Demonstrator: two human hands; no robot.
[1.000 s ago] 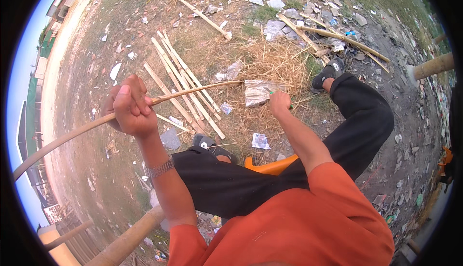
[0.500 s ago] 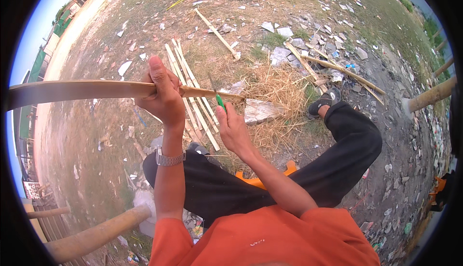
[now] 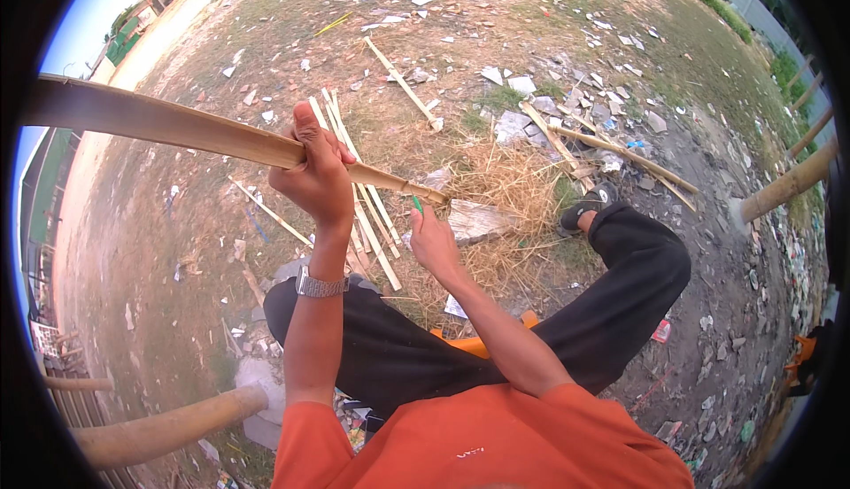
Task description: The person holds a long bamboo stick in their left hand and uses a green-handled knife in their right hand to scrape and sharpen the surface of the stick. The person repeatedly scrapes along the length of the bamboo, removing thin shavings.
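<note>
A long split bamboo strip (image 3: 177, 128) slants from the upper left down toward a pale rough block (image 3: 480, 221), where its narrow end comes to rest at or just above the block. My left hand (image 3: 314, 174) is closed around the strip, thumb up. Close to the narrow end, my right hand (image 3: 434, 241) grips a knife by its green handle (image 3: 418, 205). Its blade is not visible here, seemingly behind the strip. Several thin pale bamboo strips (image 3: 376, 236) lie on the ground beyond my left forearm.
Dry straw-like shavings (image 3: 505, 174) surround the block. More bamboo pieces (image 3: 624, 133) lie among broken tiles to the right. Thick bamboo poles (image 3: 168, 423) stand at lower left and far right. Beneath me shows an orange seat (image 3: 469, 345). My black-trousered legs spread to both sides.
The strip's far left end has risen, so it now slopes down to the right. My right hand has moved slightly right and down along it; the knife blade, visible before, is now hidden.
</note>
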